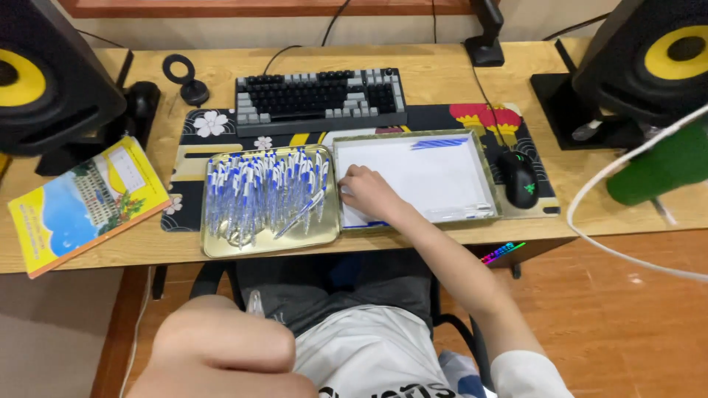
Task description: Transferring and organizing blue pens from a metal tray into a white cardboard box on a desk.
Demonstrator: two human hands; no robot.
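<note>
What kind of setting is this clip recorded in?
Probably a home computer desk: a wooden desk with a keyboard, a mouse and studio speakers at both ends.

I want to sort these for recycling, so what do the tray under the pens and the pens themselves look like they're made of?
The tray looks like thin metal with a pale gold, glossy finish: its rim and bare floor reflect light. The pens look like clear plastic barrels with blue caps or clips, since the tray shows through them. The right hand holds one pen at the tray's edge.
</note>
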